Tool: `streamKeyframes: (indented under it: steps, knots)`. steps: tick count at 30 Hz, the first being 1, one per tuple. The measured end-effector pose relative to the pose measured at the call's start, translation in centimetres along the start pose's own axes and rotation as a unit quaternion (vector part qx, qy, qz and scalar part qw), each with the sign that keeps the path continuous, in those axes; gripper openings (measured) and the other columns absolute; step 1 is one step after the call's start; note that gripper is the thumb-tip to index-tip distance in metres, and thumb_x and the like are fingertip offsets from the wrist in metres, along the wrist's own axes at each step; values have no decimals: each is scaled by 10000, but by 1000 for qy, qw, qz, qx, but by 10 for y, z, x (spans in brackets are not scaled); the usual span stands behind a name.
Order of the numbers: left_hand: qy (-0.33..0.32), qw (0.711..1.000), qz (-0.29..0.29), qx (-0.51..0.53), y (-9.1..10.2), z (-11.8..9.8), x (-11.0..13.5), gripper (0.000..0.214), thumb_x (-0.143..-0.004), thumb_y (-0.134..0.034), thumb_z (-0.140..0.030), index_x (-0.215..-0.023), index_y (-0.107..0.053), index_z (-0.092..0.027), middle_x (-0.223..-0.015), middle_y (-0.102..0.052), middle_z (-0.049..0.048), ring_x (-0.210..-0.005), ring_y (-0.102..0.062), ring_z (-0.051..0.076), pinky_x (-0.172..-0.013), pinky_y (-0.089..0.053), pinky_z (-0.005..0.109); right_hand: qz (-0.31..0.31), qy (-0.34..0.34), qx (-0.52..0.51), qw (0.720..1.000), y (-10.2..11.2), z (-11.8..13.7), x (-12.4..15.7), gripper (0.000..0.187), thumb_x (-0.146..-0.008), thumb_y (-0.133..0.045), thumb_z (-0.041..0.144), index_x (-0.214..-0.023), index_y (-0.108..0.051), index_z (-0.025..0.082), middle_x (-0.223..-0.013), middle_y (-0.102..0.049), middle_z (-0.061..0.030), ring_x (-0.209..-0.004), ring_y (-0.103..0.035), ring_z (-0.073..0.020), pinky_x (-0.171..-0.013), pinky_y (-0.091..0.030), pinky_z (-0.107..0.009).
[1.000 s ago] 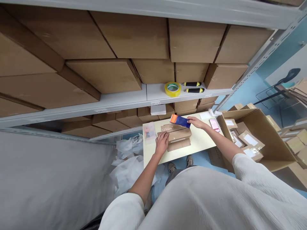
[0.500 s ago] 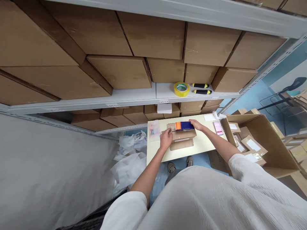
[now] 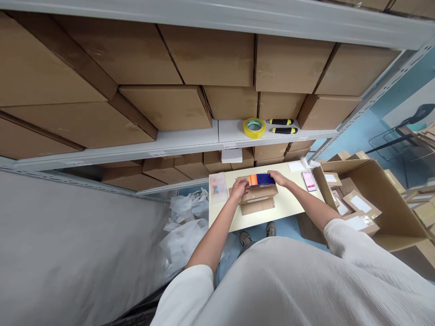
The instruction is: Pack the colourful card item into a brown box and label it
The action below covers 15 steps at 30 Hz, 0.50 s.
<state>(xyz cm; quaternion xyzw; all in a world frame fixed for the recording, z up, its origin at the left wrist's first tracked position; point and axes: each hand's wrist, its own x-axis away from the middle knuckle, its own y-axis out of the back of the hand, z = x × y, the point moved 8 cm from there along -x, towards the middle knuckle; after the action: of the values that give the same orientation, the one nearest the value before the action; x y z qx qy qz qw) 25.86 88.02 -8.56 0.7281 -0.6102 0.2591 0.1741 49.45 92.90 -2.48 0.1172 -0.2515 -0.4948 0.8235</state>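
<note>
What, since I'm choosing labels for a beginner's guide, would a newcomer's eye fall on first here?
Probably the orange-and-dark-blue packet, held by the right hand over the small cardboard carton, with the left hand by the packet's orange end. Next, the bright yellow tape roll on the shelf, with two black-and-yellow utility knives just to its right. Behind them, brown cardboard boxes are stacked in rows.

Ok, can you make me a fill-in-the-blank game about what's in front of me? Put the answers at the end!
1. The right hand holds the packet by its end coloured ____.
2. On the shelf, the tape roll is coloured ____.
3. Beside the tape roll, the number of black-and-yellow tools is ____.
4. From your view, the phone lies to the ____ of the packet.

Missing words: blue; yellow; two; right.
</note>
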Motion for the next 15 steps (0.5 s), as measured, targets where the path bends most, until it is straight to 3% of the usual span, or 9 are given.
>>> streamKeyframes:
  steps: [5, 7, 11, 13, 15]
  knots:
    - [-42, 999, -12, 21, 1, -6, -4, 376, -735, -819, -172, -1079, -668, -177, -820, -759, 37, -735, -731, 173, -643, -542, 271, 15, -4, 48, 999, 1, 5, 5, 256, -996, -353, 420, -859, -481, 246, -896, -594, -24, -855, -549, -225, -785, -458, -340]
    - [-63, 998, -21, 10, 4, -8, -7, 389, -723, -818, -151, -1079, -661, -172, -766, -740, 20, -700, -709, 172, -661, -543, 288, 22, -5, 98, 995, 1, 9, 7, 301, -1008, -420, 515, -916, -513, 244, -972, -633, -44, -912, -586, -242, -829, -482, -361]
    - [-89, 995, -35, -12, 12, -11, -11, 395, -714, -808, -135, -1070, -647, -190, -734, -721, -3, -710, -707, 183, -733, -554, 319, 52, -3, 201, 978, -1, 17, 10, 560, -830, -753, 682, -1111, -569, 234, -1119, -672, -101, -1017, -631, -290, -842, -516, -370]
    - [-105, 993, -44, -23, 16, -13, -11, 393, -711, -807, -139, -1058, -635, -204, -748, -725, -5, -756, -724, 188, -787, -558, 327, 64, 13, 247, 967, -2, 21, 11, 655, -745, -856, 640, -1172, -570, 234, -1140, -676, -114, -1046, -640, -309, -844, -522, -368]
    - [-121, 991, -53, -39, 20, -15, -10, 406, -713, -804, -144, -1067, -617, -217, -759, -728, -9, -771, -728, 188, -807, -550, 327, 69, 36, 280, 957, -3, 25, 11, 618, -741, -873, 544, -1181, -571, 232, -1125, -680, -113, -1044, -645, -311, -849, -521, -364]
